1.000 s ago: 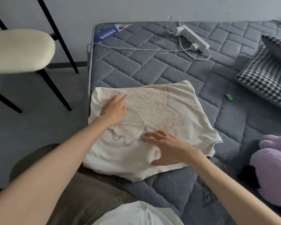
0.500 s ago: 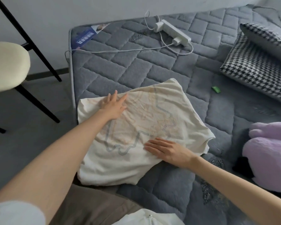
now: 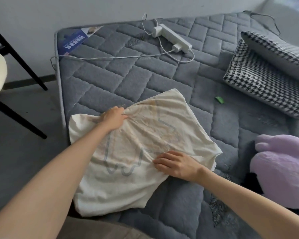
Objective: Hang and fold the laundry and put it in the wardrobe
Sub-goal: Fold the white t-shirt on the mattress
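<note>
Left hand: arm stretched forward across the cloth, fingers curled closed on a bunch of fabric at the far edge of the folded shirt, the cloth gathered into creases around the knuckles. Right hand: arm reaching in from the lower right, palm down, fingers spread loosely and pressing flat on the shirt near its right corner, grasping nothing. Shirt: cream, with a faint printed outline in grey and orange, lying folded on the near left part of the mattress, its near edge close to the mattress border. Mattress: grey, quilted, with a blue label at the far left corner. Power strip: white, on the far part of the mattress, with a white cable trailing left over the edge. Small green item: lying apart to the right of the shirt. Checked pillows: two, stacked at the right edge. Purple soft toy: near right, just beside the right forearm. Chair: pale seat, black legs, standing on the floor left of the mattress.
</note>
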